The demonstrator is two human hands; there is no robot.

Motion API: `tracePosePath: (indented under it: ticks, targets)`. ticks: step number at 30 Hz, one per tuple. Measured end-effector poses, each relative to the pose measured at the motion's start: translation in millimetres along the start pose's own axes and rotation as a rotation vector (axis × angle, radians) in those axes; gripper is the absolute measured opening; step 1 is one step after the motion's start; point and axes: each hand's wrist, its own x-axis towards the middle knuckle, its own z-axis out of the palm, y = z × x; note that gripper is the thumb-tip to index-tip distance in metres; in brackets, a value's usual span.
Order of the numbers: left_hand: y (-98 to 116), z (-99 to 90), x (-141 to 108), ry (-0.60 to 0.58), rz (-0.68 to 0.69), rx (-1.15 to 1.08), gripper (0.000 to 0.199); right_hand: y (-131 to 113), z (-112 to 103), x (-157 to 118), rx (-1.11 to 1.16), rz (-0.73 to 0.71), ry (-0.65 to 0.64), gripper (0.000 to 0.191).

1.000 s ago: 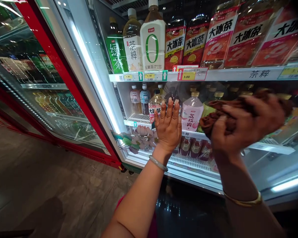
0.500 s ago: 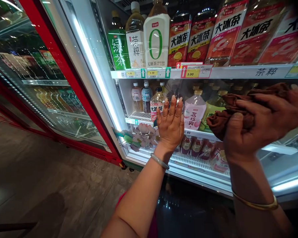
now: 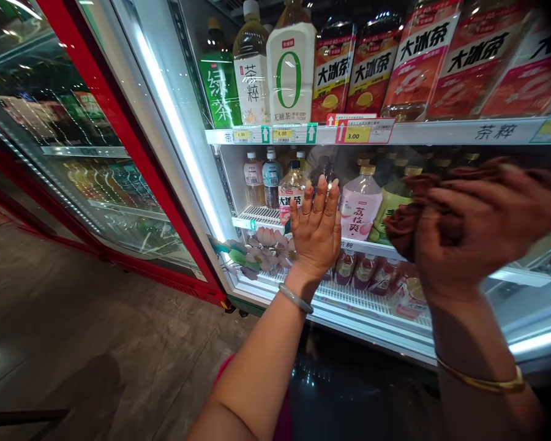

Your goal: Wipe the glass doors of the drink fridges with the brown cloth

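Note:
My left hand (image 3: 316,229) lies flat against the glass door of a lit drinks cooler, fingers stretched upward and holding nothing. A grey bangle circles that wrist. To the right, my right hand (image 3: 472,226) is closed on a crumpled brown cloth (image 3: 401,226), held up at the glass; the hand is a little blurred. Behind the glass, between the hands, stands a pink-labelled bottle (image 3: 359,205) beside a green-labelled bottle (image 3: 390,205). Flower decals (image 3: 269,248) show on the door at the lower left of my left hand.
Large tea bottles (image 3: 291,73) line the upper shelf above a rail with price tags (image 3: 282,135). Smaller bottles (image 3: 363,269) stand on the bottom shelf. At the left is another cooler with a red frame (image 3: 133,159), above a dark tiled floor (image 3: 165,361).
My right hand and the brown cloth have shifted slightly and look more blurred. My left hand stays in the same place on the glass.

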Motion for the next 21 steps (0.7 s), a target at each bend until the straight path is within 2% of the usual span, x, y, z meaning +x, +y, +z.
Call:
tracePosePath:
  ticks: [3, 7, 9, 11, 14, 18, 21]
  targets:
    - [-0.2, 1.9, -0.4, 0.011, 0.007, 0.027, 0.067, 6.8, -2.3, -1.5, -0.040, 0.085, 0.043, 0.044]
    - [2.8, 0.4, 0.5, 0.001, -0.023, -0.025, 0.066, -30.6, 17.1, -20.7, -0.030, 0.021, 0.049, 0.041]
    - [5.8, -1.6, 1.5, -0.015, -0.036, -0.032, 0.064, -49.0, 24.9, -28.0, 0.015, -0.034, -0.015, 0.038]
    - [8.6, -3.0, 2.4, -0.017, -0.042, -0.027, 0.063, -54.2, 25.4, -28.8, 0.056, -0.081, -0.079, 0.035]
    - [10.6, -2.6, 2.7, 0.000, -0.053, -0.017, 0.062, -34.4, 12.7, -17.6, 0.074, -0.089, -0.102, 0.027]
    - [11.1, -0.4, 1.7, 0.000, -0.062, -0.020, 0.065, 4.6, -6.6, 0.1, -0.008, 0.032, 0.020, 0.027]
    - [13.5, -0.6, 1.6, -0.010, -0.085, -0.033, 0.065, 4.7, -4.3, -2.2, -0.065, 0.085, 0.065, 0.029]
